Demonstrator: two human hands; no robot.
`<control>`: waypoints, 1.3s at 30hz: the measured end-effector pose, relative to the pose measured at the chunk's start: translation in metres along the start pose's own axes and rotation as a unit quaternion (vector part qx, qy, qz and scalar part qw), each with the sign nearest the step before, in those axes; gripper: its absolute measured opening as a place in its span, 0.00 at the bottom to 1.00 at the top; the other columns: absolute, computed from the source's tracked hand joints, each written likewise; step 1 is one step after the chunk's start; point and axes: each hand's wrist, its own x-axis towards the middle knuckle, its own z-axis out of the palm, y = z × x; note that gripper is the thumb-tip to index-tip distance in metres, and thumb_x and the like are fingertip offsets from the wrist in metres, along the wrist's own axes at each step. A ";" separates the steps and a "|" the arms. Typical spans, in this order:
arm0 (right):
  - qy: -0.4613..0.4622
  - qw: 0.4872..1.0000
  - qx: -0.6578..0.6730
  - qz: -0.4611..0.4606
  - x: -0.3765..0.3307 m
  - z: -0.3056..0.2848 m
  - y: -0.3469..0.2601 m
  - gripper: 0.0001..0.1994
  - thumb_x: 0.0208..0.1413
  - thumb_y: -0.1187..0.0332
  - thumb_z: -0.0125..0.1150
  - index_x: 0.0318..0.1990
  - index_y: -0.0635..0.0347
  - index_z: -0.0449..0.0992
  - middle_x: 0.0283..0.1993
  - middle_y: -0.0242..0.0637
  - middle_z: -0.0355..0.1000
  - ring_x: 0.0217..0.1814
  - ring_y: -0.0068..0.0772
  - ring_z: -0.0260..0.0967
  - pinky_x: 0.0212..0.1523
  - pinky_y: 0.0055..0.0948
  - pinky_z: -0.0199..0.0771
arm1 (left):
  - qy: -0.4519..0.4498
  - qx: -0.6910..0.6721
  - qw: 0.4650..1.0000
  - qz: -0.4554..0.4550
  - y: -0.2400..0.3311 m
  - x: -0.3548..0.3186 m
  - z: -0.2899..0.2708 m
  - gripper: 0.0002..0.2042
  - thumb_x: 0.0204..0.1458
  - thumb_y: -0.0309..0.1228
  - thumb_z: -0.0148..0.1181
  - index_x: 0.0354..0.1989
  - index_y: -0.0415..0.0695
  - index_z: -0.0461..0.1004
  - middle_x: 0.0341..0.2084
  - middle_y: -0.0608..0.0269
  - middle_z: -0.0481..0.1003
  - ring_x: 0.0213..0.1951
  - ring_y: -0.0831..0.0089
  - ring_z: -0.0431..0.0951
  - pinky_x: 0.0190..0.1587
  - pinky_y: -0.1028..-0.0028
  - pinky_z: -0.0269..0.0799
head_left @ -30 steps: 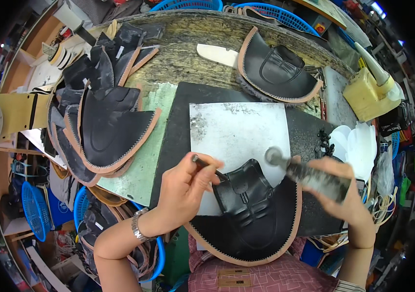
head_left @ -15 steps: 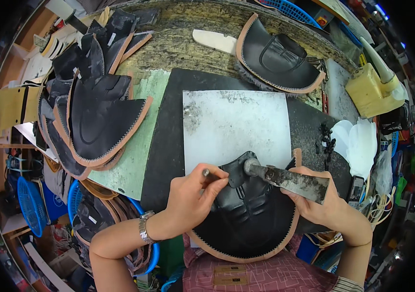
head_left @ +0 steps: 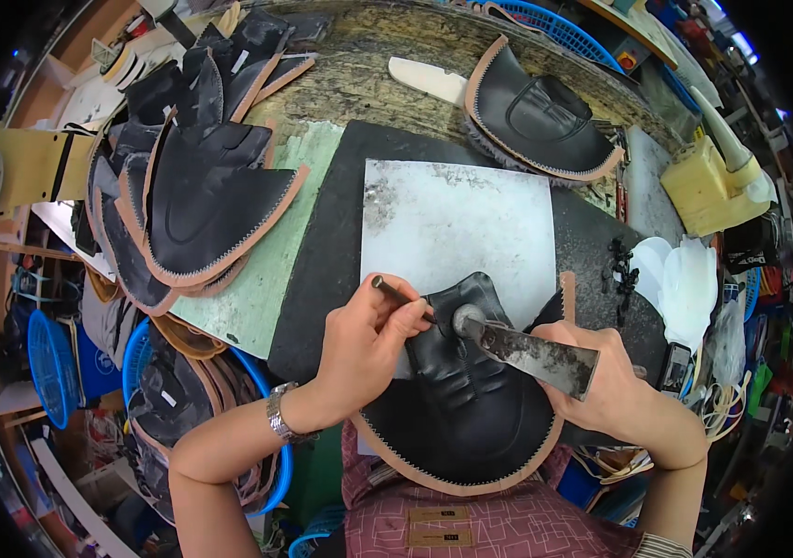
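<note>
A black leather shoe upper (head_left: 471, 432) with a tan zigzag-cut edge lies before me, its toe end curving toward my body. My left hand (head_left: 354, 349) pinches a thin dark metal punch (head_left: 396, 292), tilted, with its lower end at the upper's tongue area. A hammer (head_left: 540, 353) with a rusty, stained head is gripped in my right hand (head_left: 606, 377). Its round face is just right of the punch, over the leather; I cannot tell whether they touch. My right fingers hide most of the handle.
Under the work lie a white sheet (head_left: 471, 219) and a black mat (head_left: 326, 223). More black uppers (head_left: 215, 209) are piled at the left; a laced one (head_left: 536, 116) sits at the far right. A yellow container (head_left: 703, 186) and white shoe-shaped pieces (head_left: 689, 288) stand right.
The punch has tipped over, so its length now shows, and my left hand has risen slightly. The hammer has shifted a little left. The whole view has turned slightly.
</note>
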 end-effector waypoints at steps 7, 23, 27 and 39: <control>0.019 0.999 0.046 0.008 0.000 0.003 0.005 0.12 0.37 0.75 0.60 0.34 0.61 0.71 0.27 0.40 0.69 0.23 0.45 0.69 0.22 0.35 0.71 | 0.004 0.112 0.993 0.044 -0.003 0.000 0.006 0.05 0.55 0.24 0.52 0.35 0.35 0.67 0.30 0.57 0.76 0.32 0.76 0.77 0.35 0.79 0.74; 0.005 0.996 0.092 0.009 -0.011 -0.004 0.003 0.07 0.48 0.72 0.59 0.35 0.64 0.74 0.30 0.40 0.71 0.21 0.38 0.70 0.21 0.29 0.71 | 0.045 0.116 0.989 0.083 -0.007 0.003 0.013 0.07 0.54 0.26 0.52 0.31 0.33 0.68 0.23 0.57 0.76 0.25 0.76 0.77 0.29 0.77 0.74; 0.007 0.995 0.100 0.027 -0.013 0.001 0.004 0.07 0.52 0.70 0.57 0.36 0.63 0.73 0.27 0.39 0.69 0.19 0.37 0.66 0.19 0.29 0.65 | -0.001 0.115 0.992 0.054 -0.002 0.005 0.008 0.07 0.55 0.26 0.51 0.33 0.33 0.69 0.24 0.57 0.77 0.26 0.77 0.76 0.31 0.78 0.73; -0.024 0.986 0.164 0.028 -0.009 -0.038 -0.012 0.05 0.46 0.75 0.61 0.31 0.67 0.74 0.25 0.38 0.73 0.23 0.26 0.72 0.23 0.26 0.70 | -0.004 0.375 0.876 0.302 -0.003 0.002 0.015 0.05 0.45 0.24 0.60 0.28 0.39 0.70 0.16 0.56 0.70 0.20 0.65 0.75 0.20 0.75 0.68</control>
